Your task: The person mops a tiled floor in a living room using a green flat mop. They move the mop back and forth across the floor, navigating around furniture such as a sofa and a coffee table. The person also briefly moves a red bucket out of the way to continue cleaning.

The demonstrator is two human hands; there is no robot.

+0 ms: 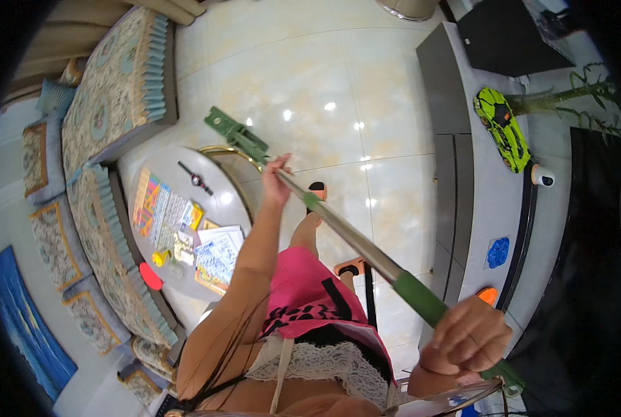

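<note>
A long mop [355, 240] with a silver pole and green sleeves slants from upper left to lower right in front of me. My left hand [277, 179] is closed around the pole just below its green head [235, 133]. Nearer to me, my right hand [469, 337] wraps the thick green grip close to the pole's end. The head is off to the left, beside the round table's gold rim, and its underside is hidden. Whether it touches the floor I cannot tell.
At left, a round table [175, 156] holds papers, a wristwatch [196, 179] and small yellow items. A floral-covered sofa [98, 229] stands behind it. On the right, a long grey cabinet [446, 167] carries a green toy car [501, 128] and a white camera [542, 176]. Glossy tiles [290, 69] lie between.
</note>
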